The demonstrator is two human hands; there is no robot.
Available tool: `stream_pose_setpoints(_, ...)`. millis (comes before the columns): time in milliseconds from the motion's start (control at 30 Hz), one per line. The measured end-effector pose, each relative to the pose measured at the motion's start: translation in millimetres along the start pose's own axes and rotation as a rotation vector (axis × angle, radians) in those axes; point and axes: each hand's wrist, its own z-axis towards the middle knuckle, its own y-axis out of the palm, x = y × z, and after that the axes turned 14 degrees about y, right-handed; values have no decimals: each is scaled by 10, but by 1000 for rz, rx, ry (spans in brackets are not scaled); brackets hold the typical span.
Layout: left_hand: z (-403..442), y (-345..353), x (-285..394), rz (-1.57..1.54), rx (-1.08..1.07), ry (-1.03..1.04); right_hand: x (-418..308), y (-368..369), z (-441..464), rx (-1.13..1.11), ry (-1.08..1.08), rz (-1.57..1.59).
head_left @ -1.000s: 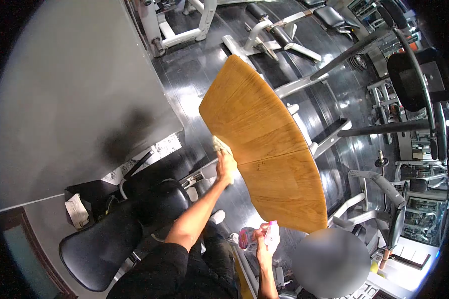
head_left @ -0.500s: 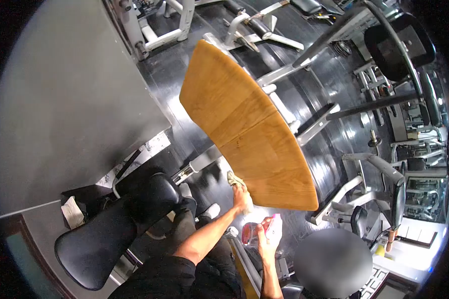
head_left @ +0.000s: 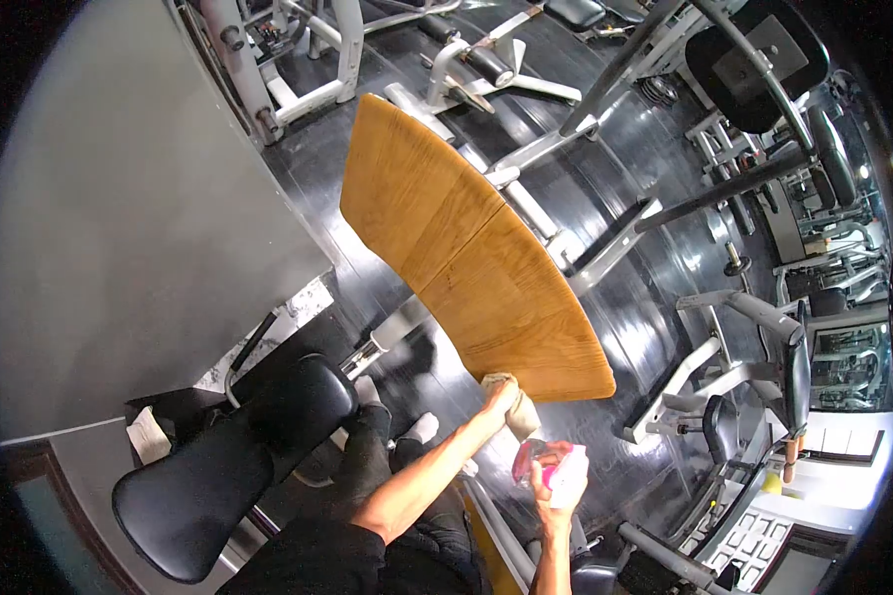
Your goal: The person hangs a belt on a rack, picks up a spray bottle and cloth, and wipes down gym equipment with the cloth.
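My left hand (head_left: 500,405) is closed on a pale cloth (head_left: 521,416), which touches the lower inner edge of a curved wooden board (head_left: 466,253). Just right of it and below the board, my right hand (head_left: 556,488) grips a spray bottle (head_left: 570,474) with pink parts and reddish liquid. The bottle hangs clear of the wood. Part of the cloth drapes down between the board and the bottle.
A black padded seat (head_left: 193,511) stands at the lower left beside a grey wall (head_left: 139,218). Metal gym machines (head_left: 744,382) fill the right and top over a dark glossy floor (head_left: 650,342). My feet show below the board.
My left hand has moved with the cloth along the board's inner edge toward its lower end. The view has shifted, and the blurred round patch at the lower right is gone.
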Motion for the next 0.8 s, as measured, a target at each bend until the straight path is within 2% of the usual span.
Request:
stream_pose_setpoints(33,87,-1,11,42,74,148,70,-15,3,-26,68,131)
stream_pose_setpoints(67,-83,46,276,42,73,153,89,-6,11,38,30,209)
stream_pose_setpoints(133,-580,193,1106,-415,42,430,70,-33,38,38,17,291)
stream_pose_setpoints(200,-52,126,1240,249,452,628,43,-34,19,34,21,272)
stream_pose_setpoints(267,257,-11,1589,219,541,759,46,-26,8,33,17,252)
stream_pose_setpoints(333,-127,-62,2285,251,476,732,79,21,-33,-37,78,344)
stream_pose_setpoints(367,-141,-57,2368,324,533,1045,-15,4,-46,-12,2,202)
stream_pose_setpoints(467,-249,-68,2438,616,317,1341,137,134,-66,-26,-112,62)
stream_pose_setpoints(500,-318,-82,2360,912,329,1541,38,164,-80,-49,-97,53)
stream_pose_setpoints(533,-232,-128,2223,788,294,1317,-19,196,-101,-53,-102,57)
stream_pose_setpoints(600,-61,-334,1923,745,297,1129,-103,241,-110,-117,-28,177)
stream_pose_setpoints(700,604,-781,1236,825,522,1030,-133,259,-111,-135,-3,231)
stream_pose_setpoints(733,386,-760,1376,722,435,721,-139,263,-115,-147,13,260)
stream_pose_setpoints(800,505,-834,1393,507,374,592,-132,270,-98,-143,14,241)
